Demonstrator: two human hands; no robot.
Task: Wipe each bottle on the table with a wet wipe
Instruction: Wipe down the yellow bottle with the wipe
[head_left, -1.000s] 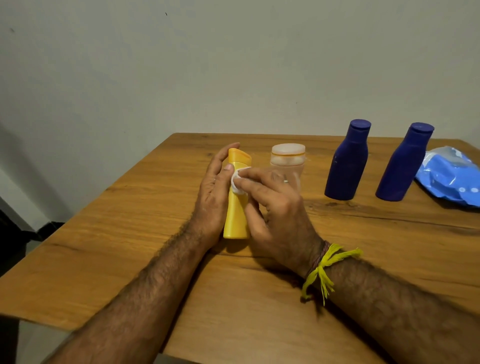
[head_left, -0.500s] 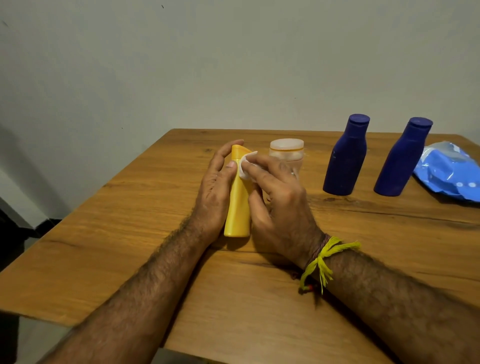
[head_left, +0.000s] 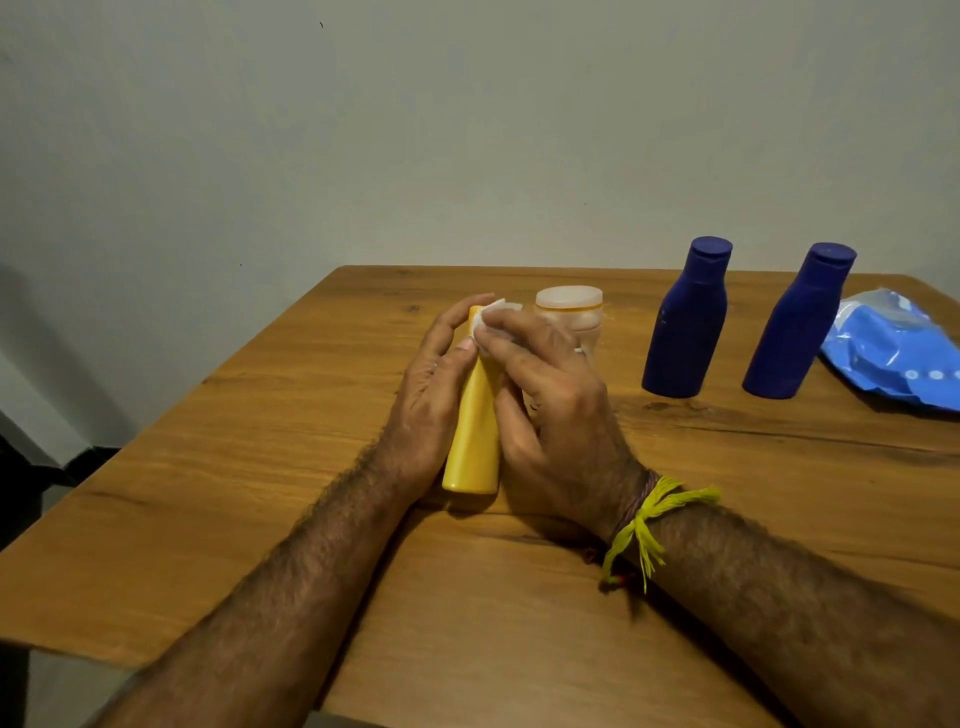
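On table (head_left: 260, 467), left hand (head_left: 431, 400) grips yellow bottle (head_left: 472, 436); right hand (head_left: 550, 400) pinches wipe (head_left: 493, 312) at top.

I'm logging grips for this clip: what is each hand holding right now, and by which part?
The left hand grips the yellow bottle by its left side, steadying it upright. The right hand pinches a white wipe in its fingertips against the bottle's top.

A yellow bottle (head_left: 474, 431) is stood upright near the middle of the table, with a small white wet wipe (head_left: 496, 312) pressed against its top. Just behind it a translucent bottle with a pale cap (head_left: 569, 310) is seen. Two dark blue bottles, capped and upright (head_left: 685, 322) (head_left: 795, 325), are placed side by side to the right.
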